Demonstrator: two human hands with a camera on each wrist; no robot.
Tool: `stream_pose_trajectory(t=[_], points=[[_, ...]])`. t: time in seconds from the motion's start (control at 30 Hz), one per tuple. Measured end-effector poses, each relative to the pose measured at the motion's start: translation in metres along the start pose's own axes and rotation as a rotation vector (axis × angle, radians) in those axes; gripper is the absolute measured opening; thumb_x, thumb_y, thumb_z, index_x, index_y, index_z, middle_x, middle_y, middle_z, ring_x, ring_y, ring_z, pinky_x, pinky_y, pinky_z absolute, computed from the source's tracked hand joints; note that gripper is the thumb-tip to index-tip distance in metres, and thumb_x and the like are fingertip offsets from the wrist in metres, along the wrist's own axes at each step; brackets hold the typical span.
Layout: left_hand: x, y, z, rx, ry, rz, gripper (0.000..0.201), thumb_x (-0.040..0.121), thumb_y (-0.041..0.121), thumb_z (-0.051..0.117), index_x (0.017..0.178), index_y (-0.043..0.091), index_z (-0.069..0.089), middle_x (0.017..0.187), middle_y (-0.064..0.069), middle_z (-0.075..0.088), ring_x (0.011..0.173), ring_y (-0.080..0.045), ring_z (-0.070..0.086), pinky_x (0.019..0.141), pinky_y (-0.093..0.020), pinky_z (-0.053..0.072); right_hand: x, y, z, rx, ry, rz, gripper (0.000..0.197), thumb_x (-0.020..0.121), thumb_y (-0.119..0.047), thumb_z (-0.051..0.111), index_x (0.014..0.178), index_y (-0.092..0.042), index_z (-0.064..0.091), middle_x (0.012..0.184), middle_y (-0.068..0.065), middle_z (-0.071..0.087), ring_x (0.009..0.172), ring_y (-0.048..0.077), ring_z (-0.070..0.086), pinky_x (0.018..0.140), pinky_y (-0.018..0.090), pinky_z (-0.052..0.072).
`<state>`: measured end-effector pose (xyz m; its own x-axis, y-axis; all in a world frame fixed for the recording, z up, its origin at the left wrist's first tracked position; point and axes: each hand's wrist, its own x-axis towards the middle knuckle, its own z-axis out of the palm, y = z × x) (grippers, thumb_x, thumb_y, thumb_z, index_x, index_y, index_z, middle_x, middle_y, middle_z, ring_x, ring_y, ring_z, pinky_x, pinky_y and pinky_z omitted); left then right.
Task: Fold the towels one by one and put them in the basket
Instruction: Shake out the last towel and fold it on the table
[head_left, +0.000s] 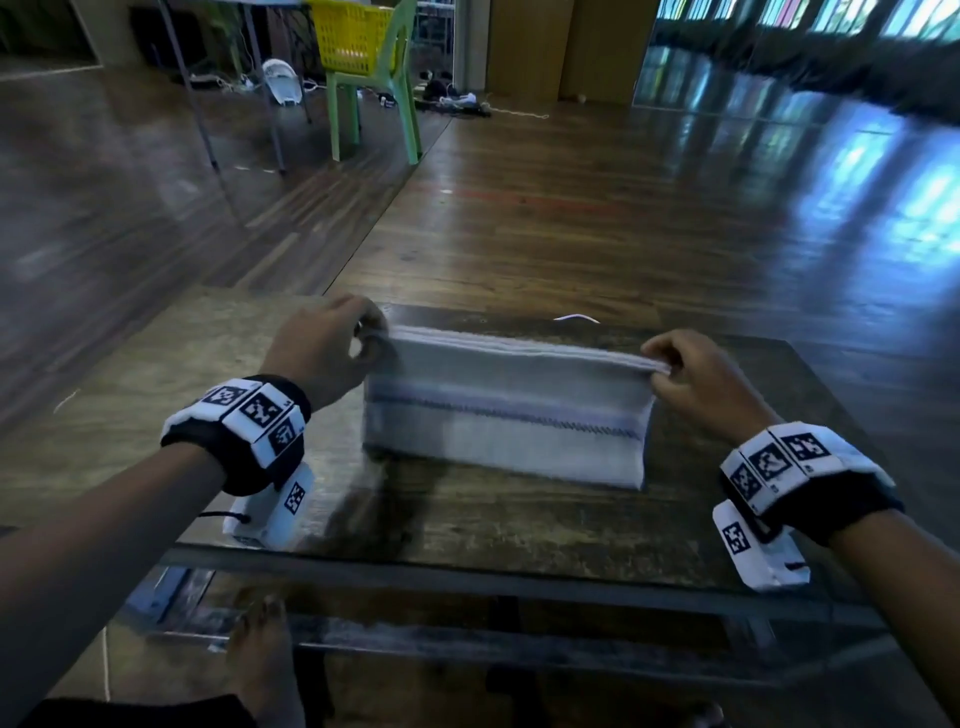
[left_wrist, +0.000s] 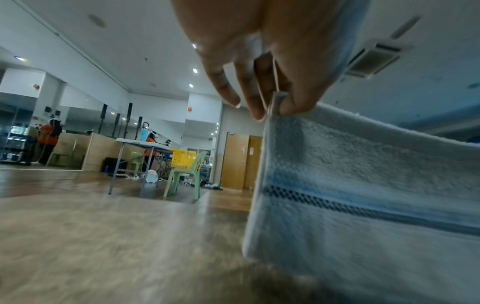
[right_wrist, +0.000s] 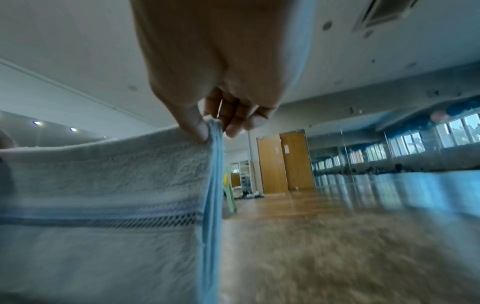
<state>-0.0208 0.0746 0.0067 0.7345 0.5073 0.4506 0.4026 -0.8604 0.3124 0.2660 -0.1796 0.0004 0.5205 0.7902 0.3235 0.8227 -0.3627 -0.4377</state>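
A dark, worn wooden bench (head_left: 519, 519) stands on a glossy plank floor (head_left: 623, 208) that mirrors blue light from windows (right_wrist: 457, 131) off to the right of the fingers. Far beyond the fingers a pale green plastic chair (head_left: 374, 104) stands beside a folding table (left_wrist: 140, 144). Wooden doors (right_wrist: 285, 160) close the far wall. Recessed lamps (left_wrist: 194, 70) dot the white ceiling.

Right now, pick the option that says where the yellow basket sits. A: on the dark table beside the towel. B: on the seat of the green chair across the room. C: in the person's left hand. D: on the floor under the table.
B: the yellow basket rests on the green chair far across the floor, while both hands hold the towel over the table.
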Motion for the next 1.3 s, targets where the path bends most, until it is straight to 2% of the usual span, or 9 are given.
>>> stream_pose_trajectory(t=[0.1,0.2,0.3,0.37,0.43,0.7,0.9,1.07,1.3], points=[[-0.008,0.009,-0.025,-0.028,0.201,0.072,0.019,0.077,0.004,0.064,0.095,0.008,0.062,0.096,-0.010,0.063,0.083,-0.028,0.059,0.071,-0.039,0.049,-0.009,-0.011,-0.022,-0.043,0.174,-0.139,0.020,0.075,0.003,0.066,0.093,-0.007,0.066,0.091,0.006,0.059,0.089,0.019,0.051,0.079,0.035,0.042],[-0.032,0.011,-0.029,-0.006,0.168,0.083,0.020,0.075,0.004,0.066,0.093,0.013,0.062,0.095,-0.005,0.064,0.086,-0.028,0.060,0.074,-0.038,0.048,-0.034,-0.019,-0.027,-0.075,0.219,-0.210,0.024,0.070,0.006,0.071,0.090,-0.007,0.067,0.089,0.010,0.062,0.086,0.025,0.056,0.077,0.038,0.043],[-0.068,0.012,-0.016,0.109,-0.133,0.065,0.019,0.080,0.020,0.063,0.095,0.028,0.058,0.101,0.008,0.060,0.097,-0.019,0.058,0.084,-0.035,0.039,-0.064,-0.014,-0.016,-0.185,0.003,-0.147,0.027,0.071,0.001,0.070,0.094,-0.012,0.068,0.097,0.010,0.061,0.097,0.031,0.055,0.083,0.044,0.043],[-0.092,0.013,-0.006,0.206,-0.386,0.008,0.023,0.084,0.035,0.058,0.107,0.035,0.054,0.116,0.013,0.056,0.112,-0.012,0.052,0.093,-0.032,0.033,-0.088,-0.010,-0.005,-0.280,-0.283,0.018,0.025,0.080,-0.014,0.064,0.103,-0.023,0.066,0.108,0.003,0.055,0.111,0.022,0.046,0.091,0.039,0.035],[-0.108,0.011,0.002,0.187,-0.482,-0.056,0.029,0.087,0.038,0.053,0.116,0.035,0.051,0.126,0.014,0.051,0.121,-0.009,0.046,0.098,-0.030,0.031,-0.107,-0.004,0.004,-0.291,-0.406,0.091,0.025,0.084,-0.020,0.059,0.107,-0.029,0.063,0.113,-0.002,0.052,0.116,0.017,0.043,0.093,0.036,0.032],[-0.121,0.012,0.012,0.122,-0.445,0.006,0.027,0.092,0.029,0.051,0.117,0.032,0.059,0.125,0.014,0.054,0.119,-0.009,0.048,0.091,-0.028,0.031,-0.112,-0.010,0.008,-0.272,-0.389,0.067,0.025,0.088,-0.018,0.056,0.112,-0.025,0.060,0.116,-0.003,0.056,0.115,0.014,0.047,0.096,0.037,0.039],[-0.114,0.005,0.021,0.132,-0.433,0.016,0.024,0.094,0.029,0.048,0.113,0.032,0.062,0.120,0.013,0.058,0.110,-0.009,0.054,0.088,-0.027,0.032,-0.115,-0.007,0.015,-0.266,-0.432,0.054,0.027,0.085,-0.008,0.057,0.107,-0.023,0.063,0.106,-0.002,0.059,0.101,0.013,0.055,0.092,0.037,0.046],[-0.108,-0.004,0.026,0.099,-0.426,0.010,0.020,0.093,0.027,0.052,0.106,0.028,0.067,0.111,0.011,0.063,0.102,-0.013,0.059,0.085,-0.028,0.035,-0.114,-0.004,0.021,-0.166,-0.338,0.050,0.021,0.088,-0.005,0.053,0.098,-0.016,0.068,0.094,-0.004,0.057,0.086,0.007,0.053,0.079,0.023,0.043],[-0.107,-0.006,0.028,0.082,-0.420,0.043,0.019,0.092,0.024,0.054,0.102,0.026,0.069,0.108,0.009,0.064,0.094,-0.014,0.062,0.083,-0.028,0.039,-0.112,-0.003,0.028,-0.244,-0.376,0.038,0.023,0.085,-0.008,0.056,0.103,-0.020,0.066,0.103,-0.002,0.057,0.097,0.013,0.055,0.083,0.028,0.048]])
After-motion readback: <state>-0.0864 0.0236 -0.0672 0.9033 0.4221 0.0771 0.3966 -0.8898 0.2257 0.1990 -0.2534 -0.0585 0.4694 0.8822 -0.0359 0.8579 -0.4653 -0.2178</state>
